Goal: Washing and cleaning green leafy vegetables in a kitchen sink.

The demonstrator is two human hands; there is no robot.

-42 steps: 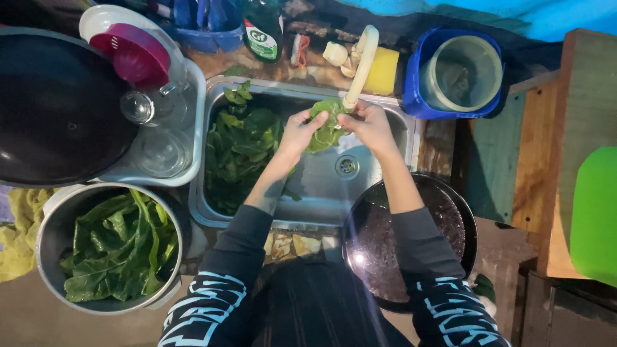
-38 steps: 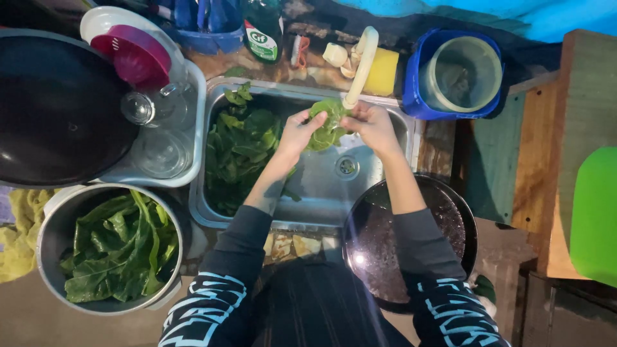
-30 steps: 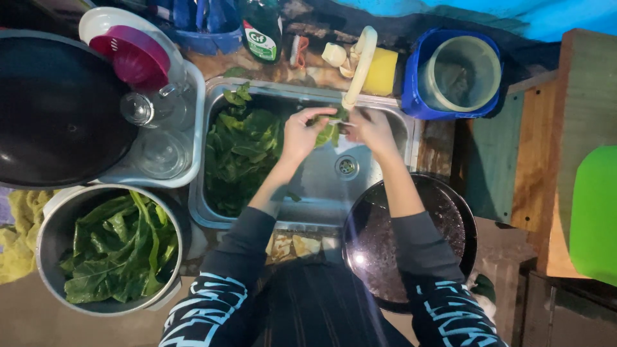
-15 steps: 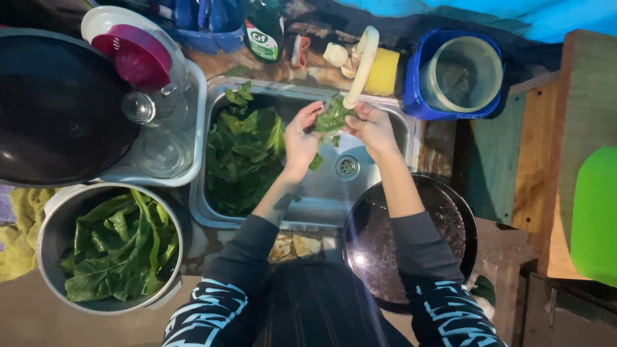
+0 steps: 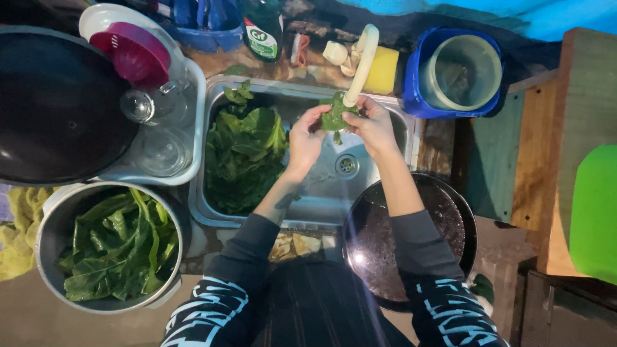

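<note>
Both my hands hold one green leaf (image 5: pixel 334 117) over the steel sink (image 5: pixel 398 132), right under the end of the white tap spout (image 5: pixel 360 64). My left hand (image 5: pixel 305 136) grips the leaf's left side and my right hand (image 5: pixel 371 125) its right side. A heap of loose green leaves (image 5: pixel 241 154) fills the left half of the sink. The drain (image 5: pixel 347 166) lies below my hands. A metal pot (image 5: pixel 48 218) at the lower left holds more leaves (image 5: pixel 119 247).
A large black pan (image 5: pixel 58 103) and a drying tray with glasses (image 5: pixel 157 138) and a pink strainer (image 5: pixel 128 54) sit at the left. A dark frying pan (image 5: pixel 385 250) lies below the sink's right. A blue container (image 5: pixel 459 71), yellow sponge (image 5: pixel 380 71) and a green bottle (image 5: pixel 263 32) stand behind.
My hands have kept working the leaf under the spout, shifting slightly up toward the tap. The leaf looks more folded than before.
</note>
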